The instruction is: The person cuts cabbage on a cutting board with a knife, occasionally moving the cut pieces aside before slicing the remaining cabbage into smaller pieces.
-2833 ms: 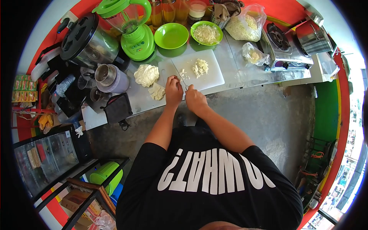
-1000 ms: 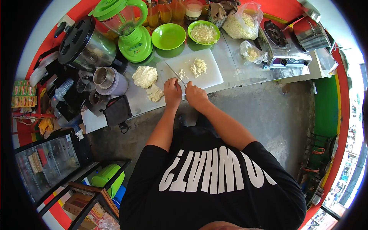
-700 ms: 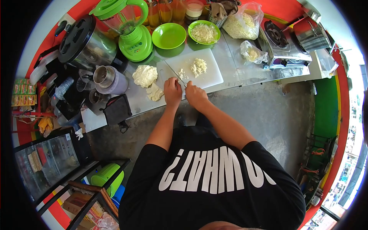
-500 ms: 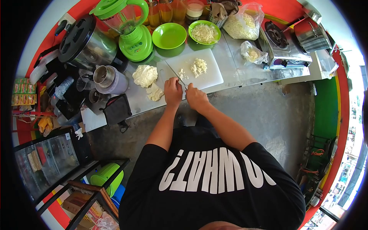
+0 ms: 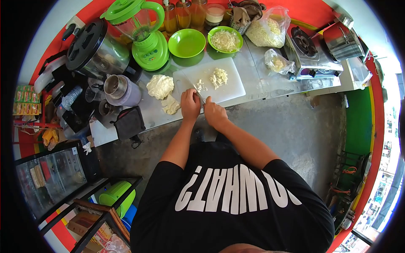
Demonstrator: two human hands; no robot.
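My right hand is closed around the handle of a knife. The blade reaches over the near-left part of a white cutting board, and its far end looks blurred. Beside the blade, at the board's near-left edge, my left hand has its fingers curled down; whatever lies under them is hidden. A few pale chopped bits lie just beyond the knife. Further right on the board is a larger heap of chopped pale vegetable. Left of the board sit a pale cabbage-like lump and a loose leaf piece.
Behind the board stand a green bowl, a green bowl of shreds and a green blender. Bags of shreds and pale pieces lie right, near a gas stove. A black pouch hangs at the counter's left edge.
The knife blade has swung and now shows shorter and closer to my left fingers. My right hand has shifted slightly towards me. The heap on the board looks the same.
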